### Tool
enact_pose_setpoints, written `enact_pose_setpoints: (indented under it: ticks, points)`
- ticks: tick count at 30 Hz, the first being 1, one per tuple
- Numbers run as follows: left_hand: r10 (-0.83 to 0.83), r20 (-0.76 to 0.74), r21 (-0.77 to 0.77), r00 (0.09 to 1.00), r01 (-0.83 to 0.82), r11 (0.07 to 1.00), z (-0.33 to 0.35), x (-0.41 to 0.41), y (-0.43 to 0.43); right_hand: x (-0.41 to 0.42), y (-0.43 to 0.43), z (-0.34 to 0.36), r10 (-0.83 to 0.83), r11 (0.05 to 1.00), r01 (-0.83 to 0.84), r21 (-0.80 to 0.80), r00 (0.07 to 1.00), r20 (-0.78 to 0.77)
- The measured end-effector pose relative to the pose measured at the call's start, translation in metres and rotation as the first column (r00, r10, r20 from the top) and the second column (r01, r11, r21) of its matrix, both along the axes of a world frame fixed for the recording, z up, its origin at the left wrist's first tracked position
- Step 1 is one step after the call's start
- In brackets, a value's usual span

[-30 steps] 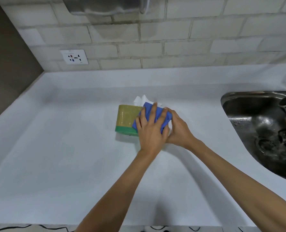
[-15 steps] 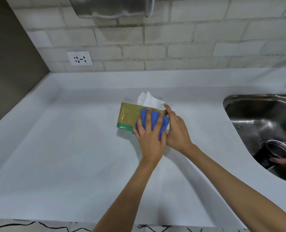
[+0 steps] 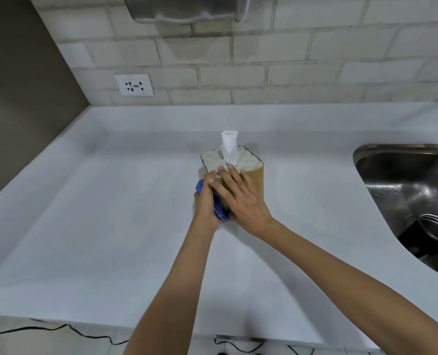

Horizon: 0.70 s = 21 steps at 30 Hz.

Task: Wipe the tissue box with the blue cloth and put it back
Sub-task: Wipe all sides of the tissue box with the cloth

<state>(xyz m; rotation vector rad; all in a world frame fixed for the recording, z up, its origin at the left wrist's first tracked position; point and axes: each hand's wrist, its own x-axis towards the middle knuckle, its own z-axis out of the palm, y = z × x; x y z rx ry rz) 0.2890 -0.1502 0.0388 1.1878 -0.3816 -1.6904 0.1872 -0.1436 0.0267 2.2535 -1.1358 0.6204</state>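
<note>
The tissue box (image 3: 255,178), yellow-green with a pale top, stands upright on the white counter (image 3: 110,226), and a white tissue (image 3: 229,146) sticks up from its opening. My right hand (image 3: 241,198) lies flat on the box's near side, fingertips at the top edge. My left hand (image 3: 205,201) presses the blue cloth (image 3: 216,204) against the box's left side. Most of the cloth is hidden between my hands and the box.
A steel sink (image 3: 415,198) is set into the counter at the right, with a dark metal-rimmed cup (image 3: 433,233) inside. A wall socket (image 3: 134,85) sits on the brick backsplash. A metal fixture (image 3: 187,8) hangs above. Black cables (image 3: 59,329) run below the front edge.
The tissue box went from lying on its side to standing upright. The cloth and my left hand moved from the box's upper face to its left side. My view shifted closer.
</note>
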Motion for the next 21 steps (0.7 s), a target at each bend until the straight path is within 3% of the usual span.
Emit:
enact_pose_setpoints:
  ticks: [3, 5, 8, 10, 14, 18, 21]
  points:
    - [-0.064, 0.045, -0.047, 0.997, 0.066, 0.997, -0.004, 0.008, -0.006, -0.004, 0.003, -0.002, -0.021, 0.998, 0.024, 0.049, 0.997, -0.07]
    - [-0.074, 0.067, -0.1, 0.995, 0.08, 0.992, -0.006, 0.015, -0.01, -0.01, 0.006, -0.006, -0.006, 0.996, 0.009, 0.093, 0.999, -0.034]
    - [-0.115, 0.127, -0.07, 0.985, 0.124, 0.99, -0.008, 0.024, -0.015, -0.025, 0.01, -0.01, -0.004, 0.993, -0.005, 0.118, 0.997, 0.078]
    - [-0.122, 0.201, -0.047, 0.972, 0.134, 0.99, -0.008, 0.032, -0.016, -0.037, 0.011, -0.011, -0.041, 0.984, -0.008, 0.18, 0.963, 0.268]
    - [-0.176, 0.285, 0.0, 0.942, 0.184, 0.983, -0.013, 0.05, -0.019, -0.061, -0.001, 0.0, -0.253, 0.908, -0.051, 0.417, 0.725, 0.641]
    - [-0.236, 0.362, 0.022, 0.902, 0.245, 0.969, -0.012, 0.062, -0.023, -0.069, -0.037, 0.015, -0.494, 0.715, -0.14, 0.685, 0.592, 0.637]
    - [-0.248, 0.404, 0.015, 0.88, 0.264, 0.964, -0.016, 0.067, -0.025, -0.067, -0.061, 0.028, -0.652, 0.562, -0.379, 0.735, 0.343, 0.676]
